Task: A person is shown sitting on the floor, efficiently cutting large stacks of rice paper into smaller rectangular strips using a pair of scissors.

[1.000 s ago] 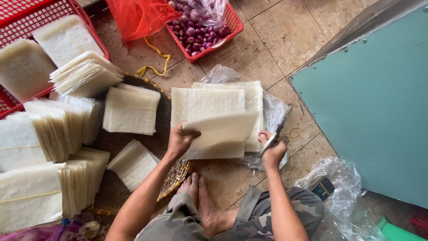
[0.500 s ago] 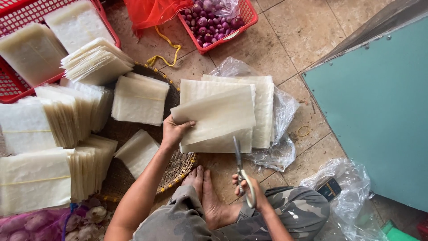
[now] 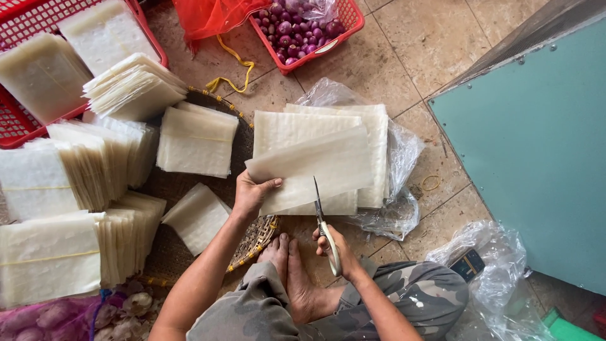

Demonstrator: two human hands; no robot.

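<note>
A person is sitting barefoot on a tiled floor, seen from above. Their left hand (image 3: 252,192) is gripping a thin stack of pale, translucent rectangular sheets (image 3: 312,167) by its lower left edge, thumb on top, holding it tilted above a larger pile of the same pale sheets (image 3: 372,136) that is lying on crinkled clear plastic wrap (image 3: 404,158). Their right hand (image 3: 334,243) is clasping the handles of white-handled metal scissors (image 3: 323,221), blades pointing up and touching the held stack's lower edge. More bundles of cut square sheets (image 3: 196,140) are resting on a woven basket tray (image 3: 255,235) to the left. A red plastic basket of purple onions (image 3: 309,25) is standing beyond.
</note>
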